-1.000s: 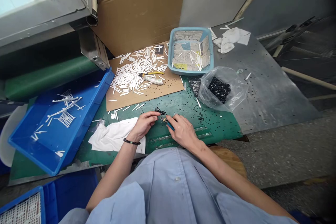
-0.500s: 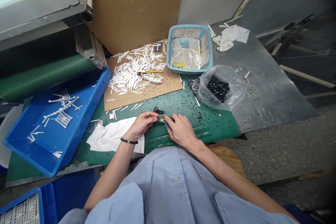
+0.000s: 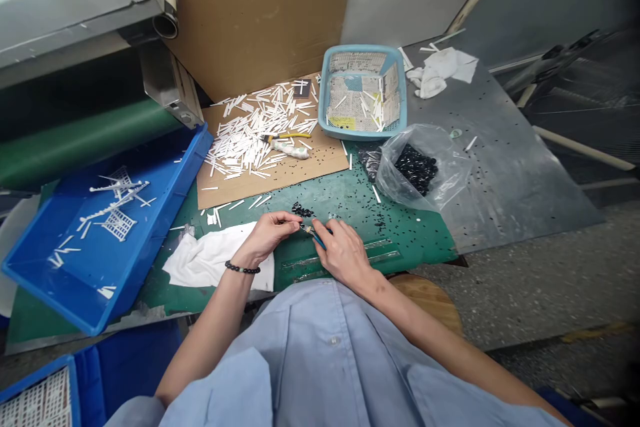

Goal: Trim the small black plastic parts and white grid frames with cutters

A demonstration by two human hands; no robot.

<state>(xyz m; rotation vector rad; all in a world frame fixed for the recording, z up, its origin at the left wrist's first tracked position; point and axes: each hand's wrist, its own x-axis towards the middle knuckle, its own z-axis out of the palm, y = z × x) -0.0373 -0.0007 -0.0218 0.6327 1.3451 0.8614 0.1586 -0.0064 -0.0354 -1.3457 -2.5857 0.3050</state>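
My right hand [image 3: 345, 250] is closed around blue-handled pliers or cutters [image 3: 315, 235]; their exact kind is too small to tell. The tool's jaws point left, at the fingertips of my left hand [image 3: 273, 237]. Thumb and index finger of that hand are pinched together by the jaws, and whatever sits between them is too small to make out. Just beyond the fingertips lies a small pile of black pieces [image 3: 302, 209] on the green mat [image 3: 350, 193]. A white cloth [image 3: 200, 263] is spread beside my left wrist.
White strips [image 3: 250, 140] and a yellow-handled tool [image 3: 295, 135] cover a cardboard sheet [image 3: 220, 197]. A blue basket [image 3: 325, 127] stands behind. A clear bag [image 3: 450, 177] holds black pieces. At left, a blue tray [image 3: 90, 307] contains white plastic parts. White rags [image 3: 435, 73] lie back right.
Both hands stay in almost the same place, fingertips still at the tool's jaws. The view has shifted very slightly. Nothing else has visibly moved.
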